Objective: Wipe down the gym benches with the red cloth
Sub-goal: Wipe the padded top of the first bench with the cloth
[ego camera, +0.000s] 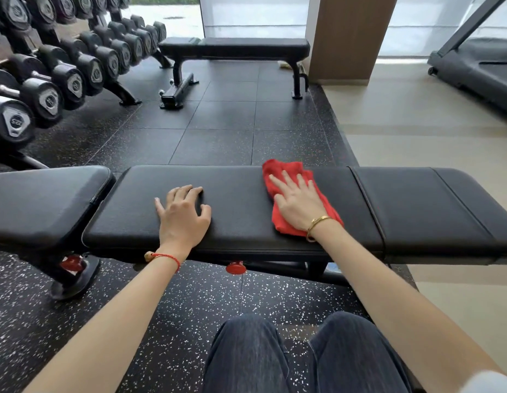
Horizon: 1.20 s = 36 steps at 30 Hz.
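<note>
Knees in dark trousers (303, 355) fill the bottom of the view, facing the near bench (241, 222), whose black padded surface runs left to right across the frame. On its middle pad the left hand (182, 215) rests bare, fingers bent and spread, holding nothing. Further right on the same pad lies the red cloth (286, 222), bunched, its long axis running from the far edge toward the near one, across the bench's length. The right hand (296, 198) presses it flat, grip spread with fingers straight and pointing far-left. Unwiped pad probably lies to both sides, though no sheen shows which. A second bench (235, 48) stands well beyond, untouched.
</note>
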Motion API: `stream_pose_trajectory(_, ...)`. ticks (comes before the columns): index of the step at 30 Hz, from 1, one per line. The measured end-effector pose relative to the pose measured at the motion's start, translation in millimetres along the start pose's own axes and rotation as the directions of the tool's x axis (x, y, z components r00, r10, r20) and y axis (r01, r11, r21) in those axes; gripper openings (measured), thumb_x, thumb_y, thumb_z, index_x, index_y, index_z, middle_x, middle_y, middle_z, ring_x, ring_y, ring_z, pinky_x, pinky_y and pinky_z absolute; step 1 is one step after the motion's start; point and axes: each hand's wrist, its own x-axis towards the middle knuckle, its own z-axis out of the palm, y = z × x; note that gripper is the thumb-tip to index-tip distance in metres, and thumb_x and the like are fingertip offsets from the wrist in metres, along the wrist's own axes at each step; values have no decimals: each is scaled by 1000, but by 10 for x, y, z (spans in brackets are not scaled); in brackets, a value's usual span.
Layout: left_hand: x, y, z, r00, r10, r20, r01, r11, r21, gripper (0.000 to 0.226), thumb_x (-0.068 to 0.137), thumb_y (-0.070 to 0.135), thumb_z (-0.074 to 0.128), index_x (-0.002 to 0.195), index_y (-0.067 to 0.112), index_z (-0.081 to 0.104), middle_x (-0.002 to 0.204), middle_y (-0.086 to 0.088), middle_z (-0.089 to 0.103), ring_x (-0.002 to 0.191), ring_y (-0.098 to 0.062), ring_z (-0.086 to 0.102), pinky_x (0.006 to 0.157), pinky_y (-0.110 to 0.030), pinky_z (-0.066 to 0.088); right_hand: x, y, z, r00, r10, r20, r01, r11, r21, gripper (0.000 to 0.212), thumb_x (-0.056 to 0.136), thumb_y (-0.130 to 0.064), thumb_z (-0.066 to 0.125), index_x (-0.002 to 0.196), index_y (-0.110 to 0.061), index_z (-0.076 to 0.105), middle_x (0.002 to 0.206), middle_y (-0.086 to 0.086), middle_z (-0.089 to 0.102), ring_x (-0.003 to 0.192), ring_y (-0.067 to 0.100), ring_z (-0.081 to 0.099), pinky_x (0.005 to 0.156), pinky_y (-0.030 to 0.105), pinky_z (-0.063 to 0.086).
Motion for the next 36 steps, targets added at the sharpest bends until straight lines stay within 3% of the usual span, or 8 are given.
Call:
stream_pose_trajectory(4,0,-34,-10,1000,13,-3,-13,1000,-1,43,91,28,55,133,20,58,141,-2,54,137,-23,39,117,-65,15,-319,-145,110,983,-182,-4,182,981,60,55,100,-34,29,153,-39,13,163,-4,6,150,30,3,121,46,-1)
stream_pose_trajectory(14,16,-152,-137,991,77,113,-86,993,78,47,96,37,52,140,22,52,149,0,47,142,-22,34,118,-59,17,-77,-123,58,1000,24,-18,-23,996,87,54,101,-36,26,153,-39,13,163,-3,5,150,30,2,121,48,-2)
stream_pose_trajectory(18,25,-324,-197,996,77,55,-83,990,111,44,95,33,54,136,18,56,144,-3,53,137,-24,39,117,-56,22,74,-188,54,999,38,-3,-37,996,76,55,101,-35,24,154,-38,12,164,-2,3,150,32,0,121,49,-5)
stream_pose_trajectory(25,-18,-352,-128,997,48,-57,-48,999,0,37,92,21,56,128,13,62,136,-5,59,132,-24,45,117,-54,22,363,-381,47,999,-1,36,-2,998,66,54,101,-35,24,153,-39,12,164,-2,3,150,34,1,120,50,-4)
stream_pose_trajectory(36,-3,-384,-164,996,41,-82,-41,999,7,35,90,22,55,123,18,65,133,1,62,130,-20,50,115,-49,26,546,-1257,172,974,-211,85,205,976,69,55,101,-35,25,153,-39,12,164,-3,1,150,31,-2,120,49,-5)
